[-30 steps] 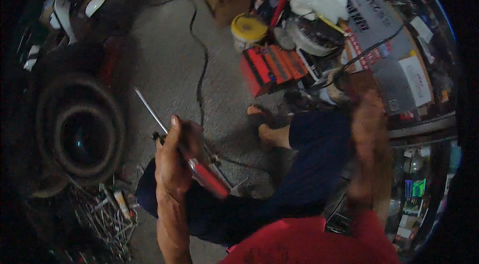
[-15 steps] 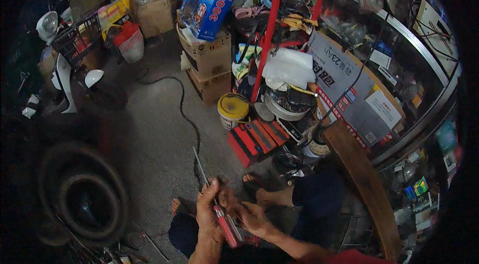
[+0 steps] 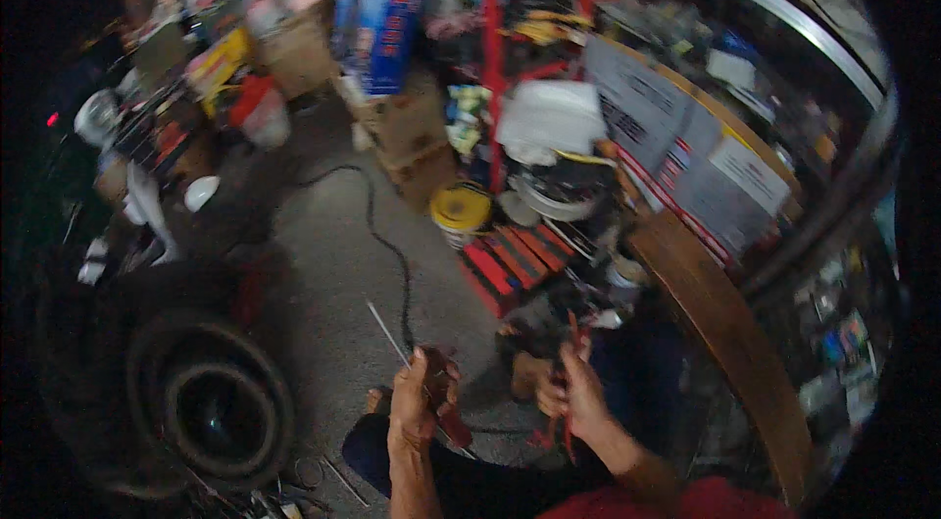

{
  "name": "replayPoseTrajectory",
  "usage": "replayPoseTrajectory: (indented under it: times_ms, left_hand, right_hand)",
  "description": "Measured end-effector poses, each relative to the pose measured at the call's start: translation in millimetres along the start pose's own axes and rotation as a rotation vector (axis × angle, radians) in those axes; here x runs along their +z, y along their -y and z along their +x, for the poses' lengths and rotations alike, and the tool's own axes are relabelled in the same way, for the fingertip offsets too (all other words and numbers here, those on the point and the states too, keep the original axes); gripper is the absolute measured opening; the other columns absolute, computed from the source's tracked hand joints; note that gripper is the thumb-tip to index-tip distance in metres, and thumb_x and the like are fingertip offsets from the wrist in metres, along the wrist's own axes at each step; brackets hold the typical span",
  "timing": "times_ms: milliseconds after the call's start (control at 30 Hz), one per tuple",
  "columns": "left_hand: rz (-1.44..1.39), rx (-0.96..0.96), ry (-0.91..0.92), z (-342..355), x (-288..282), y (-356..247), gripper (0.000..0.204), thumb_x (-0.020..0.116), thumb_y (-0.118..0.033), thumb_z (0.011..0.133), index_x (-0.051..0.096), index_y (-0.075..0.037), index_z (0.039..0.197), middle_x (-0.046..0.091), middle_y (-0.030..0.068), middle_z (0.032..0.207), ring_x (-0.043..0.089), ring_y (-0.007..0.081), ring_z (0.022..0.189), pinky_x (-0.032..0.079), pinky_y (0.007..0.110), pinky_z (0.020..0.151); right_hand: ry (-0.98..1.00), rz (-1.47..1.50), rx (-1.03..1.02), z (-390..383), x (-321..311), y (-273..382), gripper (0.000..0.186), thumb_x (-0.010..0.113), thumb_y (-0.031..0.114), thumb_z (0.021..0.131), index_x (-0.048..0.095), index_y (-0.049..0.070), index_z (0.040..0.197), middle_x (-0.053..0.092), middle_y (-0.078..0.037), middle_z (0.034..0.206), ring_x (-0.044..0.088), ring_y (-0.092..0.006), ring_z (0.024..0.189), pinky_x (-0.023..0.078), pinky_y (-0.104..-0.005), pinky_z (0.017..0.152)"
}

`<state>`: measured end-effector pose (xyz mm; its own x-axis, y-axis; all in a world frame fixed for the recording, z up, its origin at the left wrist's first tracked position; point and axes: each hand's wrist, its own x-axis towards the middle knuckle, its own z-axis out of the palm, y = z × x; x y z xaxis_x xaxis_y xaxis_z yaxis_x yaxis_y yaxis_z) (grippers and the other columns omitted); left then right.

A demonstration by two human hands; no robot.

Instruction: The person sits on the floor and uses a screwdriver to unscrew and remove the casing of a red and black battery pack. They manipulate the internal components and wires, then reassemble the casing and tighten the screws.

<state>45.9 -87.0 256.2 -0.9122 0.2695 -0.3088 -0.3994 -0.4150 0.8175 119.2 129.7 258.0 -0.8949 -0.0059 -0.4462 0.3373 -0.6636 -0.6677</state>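
Observation:
My left hand (image 3: 420,392), closed, grips a screwdriver whose thin metal shaft (image 3: 388,331) points up and to the left. Its reddish handle (image 3: 453,427) shows below the fingers. To the right, apart from it, my right hand (image 3: 580,390) is wrapped round a slim red tool (image 3: 569,436). Red parts stick out above and below that fist; blur hides what kind of tool it is. Both hands are above my lap, with my dark-clothed legs and bare feet beneath.
Left lies a tyre on a wheel (image 3: 221,421), with loose tools (image 3: 284,499) near it. A black cable (image 3: 377,235) crosses the floor. Ahead stand a yellow-lidded bucket (image 3: 461,209), red-and-black batteries (image 3: 515,264) and cardboard boxes (image 3: 407,127). A curved wooden plank (image 3: 720,333) runs along the right.
My right hand has moved right, away from the left hand, and now shows a red tool in it. The left hand keeps the screwdriver. The view has shifted and blurred.

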Motion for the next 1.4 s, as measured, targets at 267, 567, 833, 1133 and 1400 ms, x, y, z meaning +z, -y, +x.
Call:
replayPoseTrajectory:
  times_ms: [267, 567, 833, 1133, 1400]
  left_hand:
    - [0.1, -0.237, 0.072, -47, 88, 94, 0.062, 0.041, -0.061, 0.094, 0.057, -0.002, 0.105, 0.06, 0.0052, 0.072, 0.051, 0.0122, 0.048, 0.034, 0.025, 0.037]
    - [0.105, -0.211, 0.054, -50, 98, 87, 0.062, 0.041, -0.055, 0.097, 0.062, 0.0, 0.114, 0.064, 0.0083, 0.079, 0.048, 0.0114, 0.045, 0.037, 0.026, 0.039]
    - [-0.092, -0.361, 0.023, -70, 130, 83, 0.046, 0.049, -0.052, 0.094, 0.055, -0.006, 0.096, 0.05, 0.0043, 0.065, 0.043, 0.0137, 0.043, 0.031, 0.025, 0.037]
    - [0.011, -0.17, 0.144, -29, 178, 69, 0.028, 0.056, -0.037, 0.093, 0.054, -0.009, 0.09, 0.048, 0.0036, 0.075, 0.041, 0.0144, 0.053, 0.03, 0.028, 0.045]
    - [0.168, -0.075, 0.178, -16, 198, 43, 0.029, 0.058, -0.034, 0.093, 0.055, -0.007, 0.103, 0.052, 0.0075, 0.09, 0.046, 0.0163, 0.067, 0.036, 0.032, 0.057]
  right_hand:
    - [0.147, 0.213, -0.182, -1, -1, 44, 0.04, 0.043, 0.048, 0.099, 0.046, 0.013, 0.08, 0.034, 0.002, 0.056, 0.03, -0.0094, 0.041, 0.024, -0.0256, 0.041]
    - [0.249, 0.3, -0.219, -13, -3, 81, 0.047, 0.042, 0.052, 0.098, 0.046, 0.011, 0.076, 0.034, 0.003, 0.054, 0.03, -0.008, 0.039, 0.024, -0.025, 0.041]
    - [0.116, -0.238, -0.29, 0, 1, 59, 0.041, 0.042, 0.045, 0.1, 0.053, 0.006, 0.106, 0.044, 0.0, 0.063, 0.045, -0.0116, 0.05, 0.038, -0.0264, 0.047]
    - [0.065, -0.972, -0.029, -6, -74, 39, 0.076, 0.022, 0.06, 0.098, 0.011, 0.009, 0.152, 0.006, -0.013, 0.159, 0.008, -0.0308, 0.146, 0.013, -0.0428, 0.117]
    - [-0.891, -1.522, -0.749, -183, -119, 231, 0.041, 0.039, 0.041, 0.1, 0.045, 0.003, 0.113, 0.061, -0.025, 0.07, 0.063, -0.0434, 0.066, 0.047, -0.0549, 0.057]
